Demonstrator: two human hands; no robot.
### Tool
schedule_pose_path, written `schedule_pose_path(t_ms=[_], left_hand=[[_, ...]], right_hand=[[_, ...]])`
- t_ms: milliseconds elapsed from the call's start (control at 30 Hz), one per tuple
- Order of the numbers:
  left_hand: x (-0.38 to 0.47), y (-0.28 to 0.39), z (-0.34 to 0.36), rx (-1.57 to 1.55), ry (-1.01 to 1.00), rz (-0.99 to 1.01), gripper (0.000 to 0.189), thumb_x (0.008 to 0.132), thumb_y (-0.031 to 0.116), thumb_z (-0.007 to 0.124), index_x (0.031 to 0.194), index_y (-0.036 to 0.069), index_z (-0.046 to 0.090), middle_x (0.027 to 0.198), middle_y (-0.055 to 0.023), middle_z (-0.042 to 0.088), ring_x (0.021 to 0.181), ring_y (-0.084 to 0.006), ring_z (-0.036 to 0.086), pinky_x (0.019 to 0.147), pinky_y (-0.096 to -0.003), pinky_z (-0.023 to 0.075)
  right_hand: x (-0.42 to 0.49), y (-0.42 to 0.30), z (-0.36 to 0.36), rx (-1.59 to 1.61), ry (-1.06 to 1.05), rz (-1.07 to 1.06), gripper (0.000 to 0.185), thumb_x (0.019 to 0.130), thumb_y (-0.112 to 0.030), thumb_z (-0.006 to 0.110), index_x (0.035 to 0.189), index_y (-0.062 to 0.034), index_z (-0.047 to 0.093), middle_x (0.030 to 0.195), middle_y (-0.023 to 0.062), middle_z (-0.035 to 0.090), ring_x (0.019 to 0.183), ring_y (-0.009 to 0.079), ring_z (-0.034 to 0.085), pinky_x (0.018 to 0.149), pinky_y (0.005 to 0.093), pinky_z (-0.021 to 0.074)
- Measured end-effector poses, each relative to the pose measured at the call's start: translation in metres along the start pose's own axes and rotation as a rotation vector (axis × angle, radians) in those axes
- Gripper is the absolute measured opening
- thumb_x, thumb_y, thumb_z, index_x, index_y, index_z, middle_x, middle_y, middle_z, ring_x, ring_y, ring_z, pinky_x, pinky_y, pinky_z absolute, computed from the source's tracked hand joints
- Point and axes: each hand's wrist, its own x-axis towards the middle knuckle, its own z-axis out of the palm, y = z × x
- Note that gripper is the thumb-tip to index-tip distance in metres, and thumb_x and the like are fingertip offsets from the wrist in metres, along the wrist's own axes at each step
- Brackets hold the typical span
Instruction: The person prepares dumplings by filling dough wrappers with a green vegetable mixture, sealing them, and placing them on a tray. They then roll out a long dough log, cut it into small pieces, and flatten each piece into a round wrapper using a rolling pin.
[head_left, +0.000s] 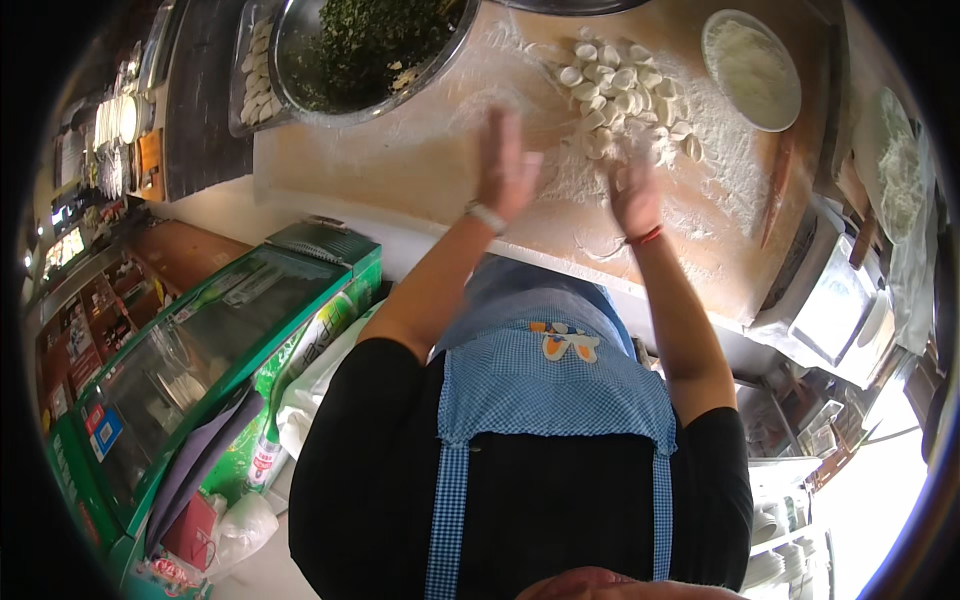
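Observation:
Both hands are over a floured wooden board (360, 169). My left hand (507, 169), blurred and holding nothing visible, has its fingers pointing away from me over the middle of the board. To its right, my right hand (636, 196) is at the near edge of a heap of small flattened dough pieces (619, 86); its fingertips are blurred, and I cannot tell whether they touch the dough. Loose flour lies around the heap. A bowl of white flour (752, 73) stands beyond it to the right. At the far left is a big metal bowl of chopped greens (375, 52).
A tray of shaped dumplings (259, 82) sits left of the metal bowl. A thin wooden rolling pin (778, 187) lies along the board's right side. Below left stands a green glass-topped chest fridge (202, 345); at right is a white container (832, 300).

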Motion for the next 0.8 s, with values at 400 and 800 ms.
schedule_pose_path(t_ms=[400,800], left_hand=[[-0.004,-0.104,-0.021,0.479,0.102,-0.26,0.072,0.099,0.041,0.047,0.152,-0.004,0.03,0.162,-0.0244,0.021,0.152,-0.0394,0.014,0.123,-0.0522,0.0054],[0.023,0.072,0.069,-0.032,-0.106,0.088,0.076,0.082,0.007,0.068,0.15,0.008,0.034,0.154,-0.0279,0.029,0.138,-0.0455,0.037,0.113,-0.0513,0.0342]], right_hand=[[-0.039,-0.034,0.031,-0.152,-0.611,-0.11,0.071,0.098,-0.034,0.054,0.157,-0.0086,0.023,0.165,0.0116,0.021,0.152,0.0266,0.019,0.126,0.0389,0.0132],[-0.077,0.084,-0.079,-0.348,0.119,0.263,0.055,0.091,-0.021,0.065,0.143,-0.0116,0.047,0.138,0.0168,0.051,0.125,0.0392,0.049,0.105,0.0468,0.0459]])
